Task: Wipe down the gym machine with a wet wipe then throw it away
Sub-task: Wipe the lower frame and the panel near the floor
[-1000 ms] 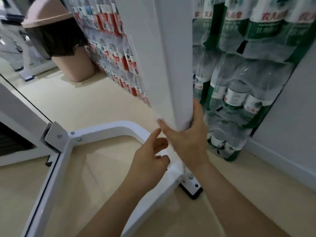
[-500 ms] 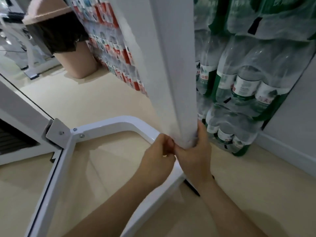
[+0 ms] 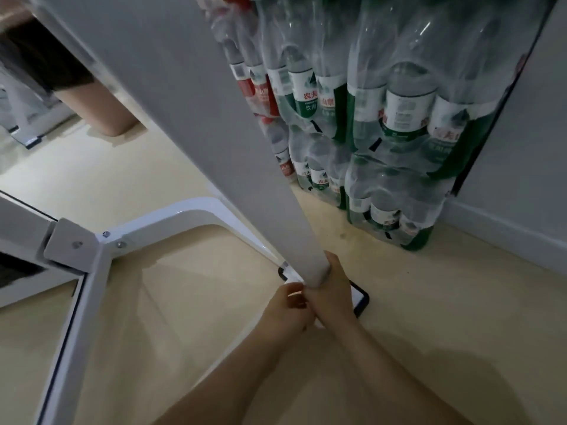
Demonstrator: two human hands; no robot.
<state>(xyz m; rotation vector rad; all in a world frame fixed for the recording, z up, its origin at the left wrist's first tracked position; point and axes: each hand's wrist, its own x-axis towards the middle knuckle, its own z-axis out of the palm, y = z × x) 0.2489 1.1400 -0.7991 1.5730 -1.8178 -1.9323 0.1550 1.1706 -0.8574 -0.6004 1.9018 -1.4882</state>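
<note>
The gym machine's slanted white post (image 3: 214, 148) runs down to a foot with a black rubber rim (image 3: 363, 299) on the floor. My right hand (image 3: 334, 292) wraps round the very bottom of the post, holding the white wet wipe (image 3: 313, 279) against it. The wipe is hard to tell from the white paint. My left hand (image 3: 288, 311) sits right beside it, fingers curled and pinching at the wipe's edge on the post's left side. The two hands touch.
The machine's white base frame (image 3: 92, 302) with a bolted bracket (image 3: 73, 243) spreads left across the beige floor. Shrink-wrapped packs of water bottles (image 3: 399, 118) are stacked against the grey wall (image 3: 521, 148). A pink bin with a dark liner (image 3: 101, 108) stands at back left.
Both hands have slid down the post from about mid-height to its foot. The left hand closed in and joined the right hand at the post.
</note>
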